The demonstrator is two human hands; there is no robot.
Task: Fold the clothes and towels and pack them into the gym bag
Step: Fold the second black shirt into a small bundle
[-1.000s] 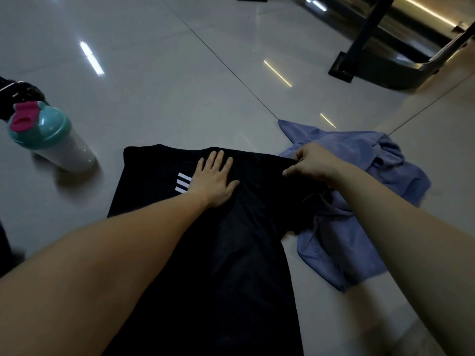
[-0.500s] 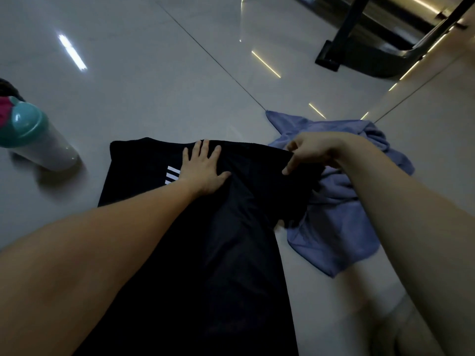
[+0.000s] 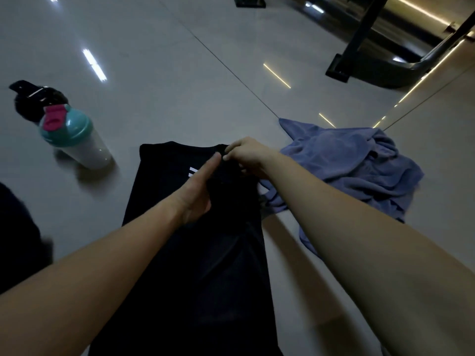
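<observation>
A black shirt (image 3: 205, 265) with white stripes lies lengthwise on the tiled floor, its right side folded over the middle. My left hand (image 3: 199, 187) lies on the shirt with straight fingers, its edge along the fold line. My right hand (image 3: 248, 156) pinches the folded-over black cloth near the collar, just beside my left fingertips. A crumpled blue towel (image 3: 354, 165) lies on the floor to the right, partly under my right forearm.
A shaker bottle (image 3: 74, 138) with a teal lid and pink cap stands at the left, a black object (image 3: 36, 98) behind it. A dark shape (image 3: 18, 240) shows at the left edge. A dark machine frame (image 3: 380, 55) stands at the far right.
My right hand has carried the shirt's right side leftward over the middle. My left hand has turned from flat on the cloth onto its edge along the fold.
</observation>
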